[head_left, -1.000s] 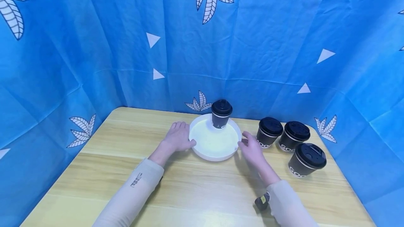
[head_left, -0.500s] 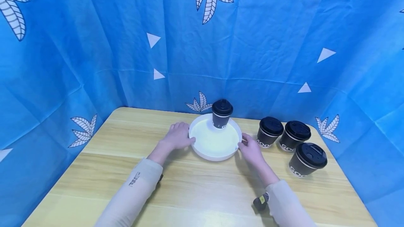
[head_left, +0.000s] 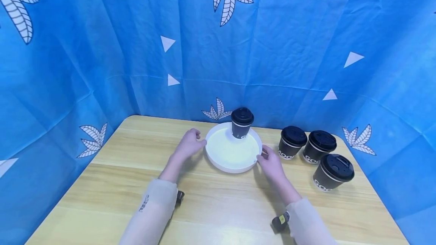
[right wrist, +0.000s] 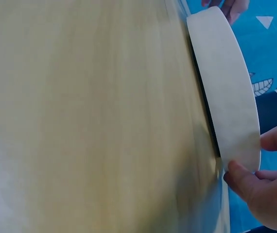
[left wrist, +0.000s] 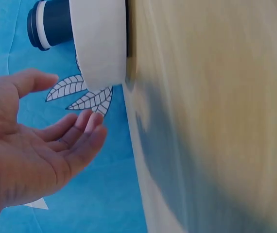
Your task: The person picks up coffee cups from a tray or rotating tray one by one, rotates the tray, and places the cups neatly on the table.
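A round white tray (head_left: 231,163) with a raised rim lies on the table. One dark lidded paper coffee cup (head_left: 241,128) stands upright at its back. My left hand (head_left: 188,146) is just off the tray's left side; the left wrist view shows its fingers (left wrist: 87,141) loosely bent, with a gap to the tray wall (left wrist: 99,43). My right hand (head_left: 270,163) grips the tray's right edge. In the right wrist view its thumb (right wrist: 274,139) lies at the rim and its fingertips (right wrist: 240,174) press the outer wall (right wrist: 226,87).
To the right of the tray stand three more lidded coffee cups: a back-left cup (head_left: 289,144), a back-right cup (head_left: 316,148) and a nearer cup (head_left: 329,175). A blue patterned curtain (head_left: 218,48) hangs behind the wooden table (head_left: 218,207) and along its sides.
My left hand has let go of the tray's left edge and drawn slightly away to the left. The right hand stays on the right edge. The tray has barely moved.
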`<act>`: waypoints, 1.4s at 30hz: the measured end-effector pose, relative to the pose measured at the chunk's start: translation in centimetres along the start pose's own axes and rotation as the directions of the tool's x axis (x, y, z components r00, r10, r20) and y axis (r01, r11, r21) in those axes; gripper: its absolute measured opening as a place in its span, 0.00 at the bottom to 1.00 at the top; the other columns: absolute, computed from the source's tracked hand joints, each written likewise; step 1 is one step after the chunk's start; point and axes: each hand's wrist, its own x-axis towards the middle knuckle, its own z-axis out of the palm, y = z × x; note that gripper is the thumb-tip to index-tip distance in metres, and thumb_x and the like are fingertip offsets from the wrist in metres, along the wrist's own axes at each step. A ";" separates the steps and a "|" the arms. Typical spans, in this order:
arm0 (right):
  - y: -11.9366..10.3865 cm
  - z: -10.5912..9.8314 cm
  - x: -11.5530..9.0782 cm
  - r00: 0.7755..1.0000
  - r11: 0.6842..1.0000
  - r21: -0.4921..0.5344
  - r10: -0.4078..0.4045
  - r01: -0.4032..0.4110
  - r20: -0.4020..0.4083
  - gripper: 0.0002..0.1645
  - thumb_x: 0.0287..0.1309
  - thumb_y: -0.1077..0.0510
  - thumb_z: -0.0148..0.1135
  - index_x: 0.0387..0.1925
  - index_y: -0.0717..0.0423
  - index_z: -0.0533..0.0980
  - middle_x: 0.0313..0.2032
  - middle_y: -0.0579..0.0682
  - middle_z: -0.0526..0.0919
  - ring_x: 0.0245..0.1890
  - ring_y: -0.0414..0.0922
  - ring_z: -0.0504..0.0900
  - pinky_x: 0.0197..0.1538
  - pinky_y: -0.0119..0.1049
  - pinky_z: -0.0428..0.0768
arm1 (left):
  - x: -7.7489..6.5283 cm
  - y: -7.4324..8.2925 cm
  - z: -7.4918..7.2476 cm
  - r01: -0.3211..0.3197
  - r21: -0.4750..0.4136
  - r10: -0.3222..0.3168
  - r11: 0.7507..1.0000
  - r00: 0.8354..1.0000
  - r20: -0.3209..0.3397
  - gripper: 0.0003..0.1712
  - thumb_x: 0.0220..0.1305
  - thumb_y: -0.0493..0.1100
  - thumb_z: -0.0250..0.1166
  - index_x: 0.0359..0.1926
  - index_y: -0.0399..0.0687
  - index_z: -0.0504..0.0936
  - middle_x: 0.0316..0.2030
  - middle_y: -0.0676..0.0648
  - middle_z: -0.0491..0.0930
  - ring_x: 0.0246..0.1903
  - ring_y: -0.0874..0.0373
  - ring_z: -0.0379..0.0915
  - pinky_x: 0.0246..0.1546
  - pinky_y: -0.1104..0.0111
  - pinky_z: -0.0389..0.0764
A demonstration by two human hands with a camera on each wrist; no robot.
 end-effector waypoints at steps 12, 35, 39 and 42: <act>0.2 0.7 -1.0 0.999 0.999 0.013 0.035 -0.035 -0.030 0.39 0.73 0.60 0.56 0.77 0.70 0.55 0.75 0.68 0.61 0.72 0.64 0.68 0.70 0.53 0.71 | -0.4 0.5 1.5 0.098 -0.064 -0.097 0.993 0.995 0.013 0.31 0.68 0.39 0.67 0.68 0.32 0.69 0.62 0.36 0.76 0.58 0.43 0.75 0.62 0.53 0.78; 0.5 -0.1 -0.3 0.997 0.995 0.092 0.053 -0.047 -0.061 0.37 0.72 0.61 0.57 0.75 0.71 0.58 0.73 0.68 0.66 0.72 0.64 0.68 0.72 0.55 0.69 | 0.4 0.6 2.3 0.094 -0.067 -0.093 0.993 0.995 0.021 0.29 0.66 0.34 0.65 0.67 0.33 0.71 0.59 0.36 0.78 0.56 0.44 0.75 0.61 0.54 0.79; 0.5 -0.4 0.6 0.997 0.992 0.116 0.050 -0.044 -0.050 0.37 0.72 0.62 0.55 0.75 0.72 0.57 0.73 0.69 0.64 0.73 0.65 0.66 0.72 0.54 0.69 | 0.6 0.7 2.4 0.092 -0.066 -0.090 0.994 0.996 0.024 0.29 0.65 0.33 0.65 0.66 0.33 0.71 0.58 0.36 0.78 0.55 0.44 0.76 0.60 0.54 0.80; 0.4 -0.5 1.1 0.998 0.991 0.126 0.046 -0.040 -0.044 0.37 0.72 0.63 0.54 0.76 0.73 0.56 0.73 0.69 0.64 0.73 0.65 0.66 0.72 0.54 0.69 | 0.8 0.6 2.4 0.087 -0.067 -0.085 0.994 0.996 0.022 0.29 0.65 0.32 0.64 0.66 0.32 0.71 0.58 0.36 0.78 0.55 0.44 0.76 0.59 0.55 0.80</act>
